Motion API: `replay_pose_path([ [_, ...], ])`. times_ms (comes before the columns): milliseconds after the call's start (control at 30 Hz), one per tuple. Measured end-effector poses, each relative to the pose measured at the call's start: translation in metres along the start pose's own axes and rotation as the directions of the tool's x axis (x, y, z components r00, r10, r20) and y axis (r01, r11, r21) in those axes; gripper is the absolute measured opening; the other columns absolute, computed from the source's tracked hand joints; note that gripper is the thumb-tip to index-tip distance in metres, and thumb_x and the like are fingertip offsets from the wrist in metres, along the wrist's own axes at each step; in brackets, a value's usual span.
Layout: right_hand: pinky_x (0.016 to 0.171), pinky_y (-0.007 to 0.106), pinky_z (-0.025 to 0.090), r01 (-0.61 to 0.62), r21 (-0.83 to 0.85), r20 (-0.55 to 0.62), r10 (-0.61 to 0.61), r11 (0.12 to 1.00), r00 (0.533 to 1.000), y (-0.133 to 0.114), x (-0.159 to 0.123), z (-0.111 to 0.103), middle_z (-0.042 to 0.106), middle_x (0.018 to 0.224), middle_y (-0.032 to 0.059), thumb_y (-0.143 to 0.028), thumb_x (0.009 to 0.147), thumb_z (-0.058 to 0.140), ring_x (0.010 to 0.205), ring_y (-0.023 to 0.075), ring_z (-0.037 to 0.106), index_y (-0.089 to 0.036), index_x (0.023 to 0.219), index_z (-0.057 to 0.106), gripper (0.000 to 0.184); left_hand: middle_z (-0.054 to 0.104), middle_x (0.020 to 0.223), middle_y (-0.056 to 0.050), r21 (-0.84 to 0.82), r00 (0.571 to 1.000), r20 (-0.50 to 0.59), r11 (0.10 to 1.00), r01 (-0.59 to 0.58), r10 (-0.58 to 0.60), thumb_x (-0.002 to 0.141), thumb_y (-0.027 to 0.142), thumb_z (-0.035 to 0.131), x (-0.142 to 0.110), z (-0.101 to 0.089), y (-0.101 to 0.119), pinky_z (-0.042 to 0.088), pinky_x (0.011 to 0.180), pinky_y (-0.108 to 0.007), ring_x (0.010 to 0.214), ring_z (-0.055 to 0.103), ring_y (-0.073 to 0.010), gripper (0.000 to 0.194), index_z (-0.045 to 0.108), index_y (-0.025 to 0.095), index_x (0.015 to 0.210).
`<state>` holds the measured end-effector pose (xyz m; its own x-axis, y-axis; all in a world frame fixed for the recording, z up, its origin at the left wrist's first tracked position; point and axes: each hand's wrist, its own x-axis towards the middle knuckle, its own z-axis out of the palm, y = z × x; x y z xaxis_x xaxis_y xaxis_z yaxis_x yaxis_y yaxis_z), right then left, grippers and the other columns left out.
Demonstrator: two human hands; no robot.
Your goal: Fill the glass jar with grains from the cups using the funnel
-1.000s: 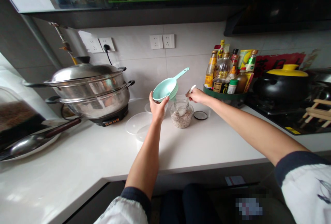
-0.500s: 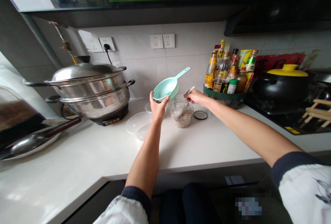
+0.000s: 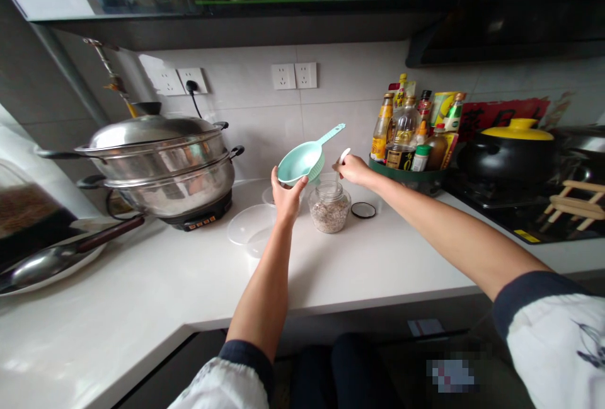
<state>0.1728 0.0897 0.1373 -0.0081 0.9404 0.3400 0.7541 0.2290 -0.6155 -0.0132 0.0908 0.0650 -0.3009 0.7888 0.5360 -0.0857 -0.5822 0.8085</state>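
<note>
My left hand (image 3: 288, 196) grips the rim of a mint-green strainer (image 3: 301, 162) and keeps it tilted above the counter, its long handle pointing up and to the right. Just right of it, my right hand (image 3: 352, 168) is closed on the pale handle of a spoon (image 3: 345, 155). The spoon's lower part reaches down to the mouth of a glass jar (image 3: 329, 213) and is hard to make out. Pale grains fill much of the jar. Beside the jar lies a round dark-rimmed lid (image 3: 363, 210).
Clear plastic bowls (image 3: 246, 225) stand behind my left forearm. A steel steamer pot (image 3: 165, 163) and a wok (image 3: 51, 261) are at the left. To the right are a tray of sauce bottles (image 3: 416, 172) and a black pot with yellow lid (image 3: 508, 154) on the stove.
The spoon has turned more upright, and its bowl no longer shows clearly inside the jar. My left hand and the strainer stay nearly the same; the whole view has shifted slightly.
</note>
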Motion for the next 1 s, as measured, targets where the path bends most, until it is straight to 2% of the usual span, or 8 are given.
replay_pose_path([
  [200,0.055,0.023,0.033,0.025,-0.055,0.066,-0.022,0.998,0.998,-0.005,-0.003,0.004,0.056,0.056,0.0042,-0.02,0.078,0.061,0.06,0.0148,0.053,-0.017,0.056,0.052,0.024,0.049,0.137,-0.016,0.008,1.0,-0.009,1.0,0.004,-0.004,0.061,0.038,0.08,-0.002,0.001,0.004,0.039,0.102,-0.029,0.124,0.05,-0.0251,0.094,0.034,0.015,0.139],
  [267,0.051,0.022,0.033,0.032,0.021,0.099,-0.034,0.999,0.995,-0.002,0.0,-0.001,0.055,0.055,0.0024,-0.023,0.078,0.064,0.054,0.0117,0.049,-0.016,0.057,0.053,0.025,0.047,0.138,-0.016,0.009,1.0,-0.019,1.0,0.011,-0.011,0.061,0.037,0.08,-0.002,0.001,0.005,0.039,0.101,-0.029,0.124,0.05,-0.0248,0.093,0.034,0.014,0.139],
  [367,0.043,0.02,0.029,0.02,0.231,0.158,-0.058,0.973,0.986,0.006,0.008,-0.015,0.049,0.051,-0.0019,-0.028,0.078,0.068,0.045,0.0069,0.041,-0.015,0.062,0.052,0.026,0.046,0.14,-0.016,-0.014,0.999,-0.036,1.0,0.021,-0.021,0.062,0.037,0.08,-0.001,0.001,0.005,0.039,0.101,-0.028,0.124,0.05,-0.0239,0.093,0.034,0.014,0.139],
  [467,0.04,0.017,0.027,-0.042,0.368,0.23,-0.047,0.929,0.972,0.017,0.02,-0.03,0.046,0.05,-0.0045,-0.03,0.075,0.073,0.044,0.0045,0.038,-0.013,0.067,0.054,0.026,0.045,0.14,-0.015,-0.028,0.997,-0.077,0.999,0.025,-0.027,0.063,0.039,0.079,0.003,0.0,0.0,0.039,0.101,-0.027,0.124,0.049,-0.0232,0.092,0.034,0.015,0.139],
  [533,0.04,0.016,0.027,-0.096,0.398,0.319,-0.04,0.912,0.947,0.023,0.028,-0.036,0.045,0.052,-0.0047,-0.029,0.075,0.073,0.045,0.004,0.037,-0.011,0.072,0.058,0.024,0.045,0.14,-0.015,-0.037,0.994,-0.103,0.999,0.03,-0.034,0.064,0.041,0.077,0.006,-0.002,-0.005,0.039,0.101,-0.027,0.125,0.049,-0.0231,0.091,0.035,0.014,0.139],
  [633,0.041,0.016,0.026,-0.158,0.42,0.463,-0.061,0.894,0.884,0.032,0.041,-0.035,0.045,0.056,-0.0045,-0.029,0.078,0.071,0.047,0.0041,0.038,-0.01,0.082,0.062,0.022,0.046,0.139,-0.015,-0.086,0.992,-0.113,0.995,0.045,-0.055,0.066,0.047,0.074,0.011,-0.006,-0.015,0.041,0.099,-0.028,0.123,0.05,-0.0229,0.09,0.033,0.016,0.14],
  [833,0.041,0.015,0.025,-0.218,0.399,0.633,-0.095,0.891,0.769,0.046,0.062,-0.014,0.042,0.058,-0.0054,-0.03,0.078,0.07,0.048,0.0044,0.038,-0.011,0.084,0.062,0.022,0.047,0.138,-0.014,-0.107,0.992,-0.11,0.993,0.048,-0.059,0.067,0.052,0.071,0.014,-0.007,-0.024,0.041,0.1,-0.028,0.121,0.052,-0.0222,0.091,0.032,0.018,0.141],
  [1000,0.041,0.016,0.025,-0.188,0.371,0.639,-0.103,0.91,0.763,0.052,0.062,0.002,0.041,0.058,-0.0056,-0.028,0.08,0.067,0.048,0.0051,0.036,-0.013,0.082,0.061,0.016,0.049,0.136,-0.014,-0.036,0.991,-0.118,0.998,0.057,-0.061,0.067,0.054,0.071,0.011,-0.006,-0.017,0.043,0.097,-0.027,0.12,0.053,-0.022,0.091,0.032,0.018,0.142],
])
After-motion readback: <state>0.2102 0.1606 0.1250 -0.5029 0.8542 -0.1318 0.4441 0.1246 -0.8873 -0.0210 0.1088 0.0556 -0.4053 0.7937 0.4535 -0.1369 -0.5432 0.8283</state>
